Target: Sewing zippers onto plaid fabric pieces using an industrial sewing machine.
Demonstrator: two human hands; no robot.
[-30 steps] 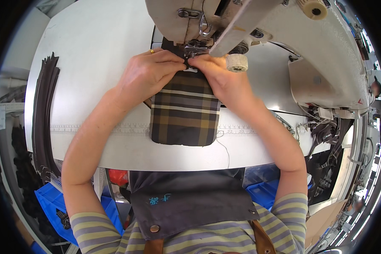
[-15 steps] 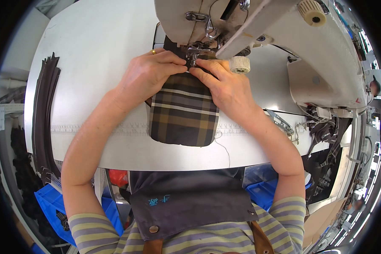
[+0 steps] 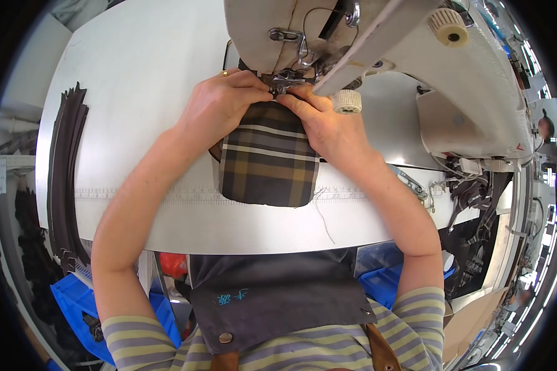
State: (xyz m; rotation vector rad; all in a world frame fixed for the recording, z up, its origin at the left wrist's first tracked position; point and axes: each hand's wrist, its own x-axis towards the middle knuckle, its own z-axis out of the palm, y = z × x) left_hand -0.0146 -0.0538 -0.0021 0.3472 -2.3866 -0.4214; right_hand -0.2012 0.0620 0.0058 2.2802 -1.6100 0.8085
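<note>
A dark plaid fabric piece with white and brown stripes lies on the white table, its far edge under the presser foot of a sewing machine. My left hand pinches the fabric's far left edge, thumb and fingers together just left of the foot. On the other side, my right hand grips the far right edge, its thumb and forefinger close against the foot. The machine's head and foot partly hide the fingertips of my right hand. A loose thread trails from the fabric's near right corner.
A bundle of dark fabric strips hangs over the table's left side. A ruler scale runs across the table. Blue bins stand below the front edge. Fabric scraps lie at the right, beyond a metal tool.
The plaid fabric has moved slightly away from me, farther under the presser foot. Both hands have moved with it, keeping their hold beside the foot.
</note>
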